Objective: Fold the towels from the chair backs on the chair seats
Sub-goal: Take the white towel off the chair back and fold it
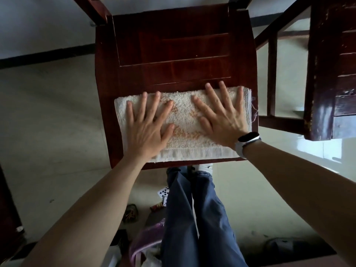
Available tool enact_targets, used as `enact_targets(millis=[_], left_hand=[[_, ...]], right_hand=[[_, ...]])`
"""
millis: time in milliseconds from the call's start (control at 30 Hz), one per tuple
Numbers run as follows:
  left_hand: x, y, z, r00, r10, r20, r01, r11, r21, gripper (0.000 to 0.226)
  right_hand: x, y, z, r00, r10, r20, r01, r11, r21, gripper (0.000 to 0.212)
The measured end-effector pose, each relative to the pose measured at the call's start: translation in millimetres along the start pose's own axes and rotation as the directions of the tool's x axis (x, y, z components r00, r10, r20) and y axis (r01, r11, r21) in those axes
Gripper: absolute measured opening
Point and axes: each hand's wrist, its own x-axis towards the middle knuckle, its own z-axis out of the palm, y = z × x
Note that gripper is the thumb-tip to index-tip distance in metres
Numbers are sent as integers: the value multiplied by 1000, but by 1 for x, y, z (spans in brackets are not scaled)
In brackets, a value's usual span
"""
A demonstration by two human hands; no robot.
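Observation:
A white towel (pixel 183 116) with a faded orange pattern lies folded into a rectangle on the front part of a dark red wooden chair seat (pixel 173 54). My left hand (pixel 148 124) presses flat on the towel's left half, fingers spread and straight. My right hand (pixel 221 114) presses flat on the right half, fingers spread too, with a watch band on its wrist. The towel's right edge shows several stacked layers and a loose thread.
A second dark wooden chair (pixel 327 70) stands at the right, close to this one. Playing cards (pixel 163 193) and small clutter lie on the pale tiled floor near my legs. A purple bag (pixel 146 245) sits at the bottom.

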Motion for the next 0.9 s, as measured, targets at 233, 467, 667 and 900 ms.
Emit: enact_targets(millis=[233,467,667,900], left_hand=[[-13,1,-11,1000,-7,-24,5,996,-89,64],[-38,10,-8,980,-179,81,190,970,-151,68],[-35,8,-5,967,-192,169,214,969,-126,70],[-33,8,-18,956,-161,247,203,966,-158,70]], right_hand=[[-23,17,-25,982,174,-69,-140,930,341,52],[-53,12,-28,633,758,155,-671,438,598,29],[-37,14,-23,540,782,310,-776,321,543,30],[-29,10,-37,498,759,420,-824,264,501,20]])
